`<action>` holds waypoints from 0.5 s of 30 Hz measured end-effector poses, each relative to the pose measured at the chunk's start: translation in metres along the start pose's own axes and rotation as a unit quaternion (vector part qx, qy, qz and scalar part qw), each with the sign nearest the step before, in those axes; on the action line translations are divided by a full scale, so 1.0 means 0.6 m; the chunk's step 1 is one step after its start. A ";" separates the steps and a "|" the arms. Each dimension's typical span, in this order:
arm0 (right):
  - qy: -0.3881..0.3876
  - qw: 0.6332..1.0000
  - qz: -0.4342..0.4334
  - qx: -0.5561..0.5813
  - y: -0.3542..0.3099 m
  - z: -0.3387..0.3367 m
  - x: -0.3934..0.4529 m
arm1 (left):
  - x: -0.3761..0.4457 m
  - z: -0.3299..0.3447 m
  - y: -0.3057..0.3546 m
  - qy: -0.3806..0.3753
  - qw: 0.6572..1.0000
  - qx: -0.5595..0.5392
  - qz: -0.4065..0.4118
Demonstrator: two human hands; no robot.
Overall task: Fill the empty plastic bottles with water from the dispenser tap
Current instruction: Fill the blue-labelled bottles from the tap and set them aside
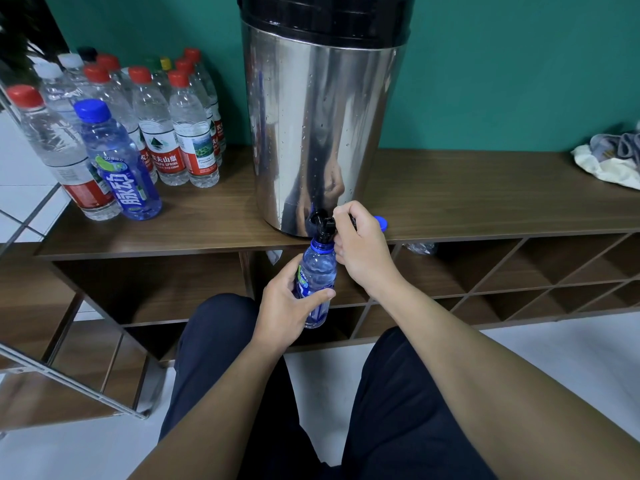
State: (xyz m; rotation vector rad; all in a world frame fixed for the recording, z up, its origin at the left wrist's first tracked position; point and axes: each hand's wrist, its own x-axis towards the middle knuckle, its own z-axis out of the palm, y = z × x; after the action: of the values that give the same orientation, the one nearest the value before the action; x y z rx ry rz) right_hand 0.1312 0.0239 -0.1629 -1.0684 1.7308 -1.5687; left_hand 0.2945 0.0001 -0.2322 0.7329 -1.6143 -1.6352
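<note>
Filling is mid-way: the left hand [282, 308] grips a blue bottle [317, 284] under the tap [321, 223], the right hand [360, 242] pinches its lever, capped bottles [138, 133] cluster at ten o'clock on the table [207, 216], seemingly done.

1. Both forearms are bare from the bottom edge of the view up to the wrists; no sleeve, cuff or glove shows on either.
2. The left hand [289, 306] and the right hand [360, 247] carry no ring, watch or band on the parts that can be seen.
3. The dark navy trousers [221, 362] are of plain, smooth cloth with soft folds, covering both thighs and knees.
4. No shoes or upper garment come into view.
</note>
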 end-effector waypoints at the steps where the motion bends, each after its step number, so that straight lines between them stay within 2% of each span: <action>1: 0.000 1.000 0.000 -0.003 -0.001 0.000 -0.001 | 0.000 0.000 0.000 0.000 1.000 -0.001 0.000; 15: -0.005 1.000 -0.007 -0.029 -0.002 -0.006 0.006 | 0.007 0.000 -0.009 0.016 1.000 -0.006 0.002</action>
State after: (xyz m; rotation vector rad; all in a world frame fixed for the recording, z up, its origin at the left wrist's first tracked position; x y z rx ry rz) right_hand 0.1268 0.0229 -0.1608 -1.1170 1.7755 -1.5264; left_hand 0.2916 -0.0035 -0.2374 0.7460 -1.5806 -1.6211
